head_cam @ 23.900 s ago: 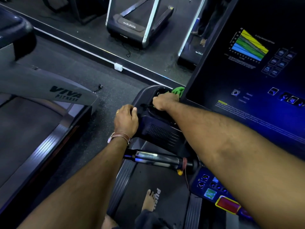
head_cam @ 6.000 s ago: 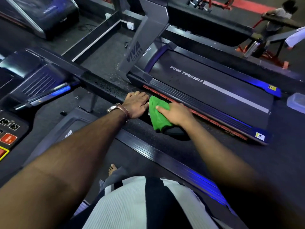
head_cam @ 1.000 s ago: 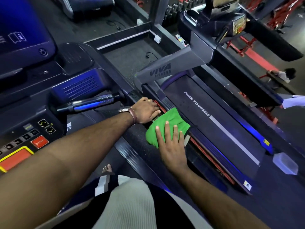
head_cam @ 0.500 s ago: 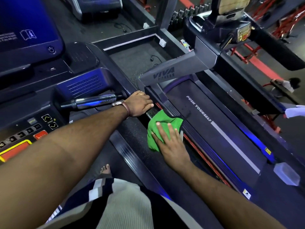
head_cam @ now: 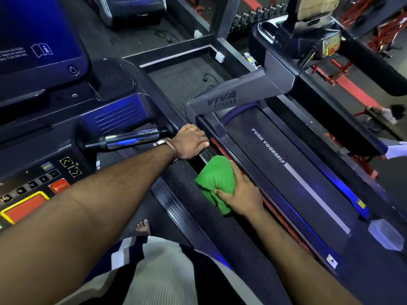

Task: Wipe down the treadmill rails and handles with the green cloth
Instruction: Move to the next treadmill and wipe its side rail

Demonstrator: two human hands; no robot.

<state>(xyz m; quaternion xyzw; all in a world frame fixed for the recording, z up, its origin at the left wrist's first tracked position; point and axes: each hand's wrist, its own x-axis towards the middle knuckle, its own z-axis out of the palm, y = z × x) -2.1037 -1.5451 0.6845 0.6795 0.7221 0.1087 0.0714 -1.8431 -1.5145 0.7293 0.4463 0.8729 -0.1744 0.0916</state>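
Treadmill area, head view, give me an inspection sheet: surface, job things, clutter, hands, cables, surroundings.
Surface: side rail of the neighbouring treadmill, dark, ribbed, red strip beside it.
Job's things: green cloth bunched against the rail.
Clutter: clear box on the floor.
Grippers: right hand clutches the cloth; left hand rests flat near the rail's front end.
Cables: loose plug and cord on the floor ahead.
Surroundings: console with red stop button, chrome handle, gym equipment behind.

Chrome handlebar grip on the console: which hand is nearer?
Left. The left hand rests on the rail just beyond the chrome handlebar grip; the right hand is farther right and nearer the person, clutching the green cloth.
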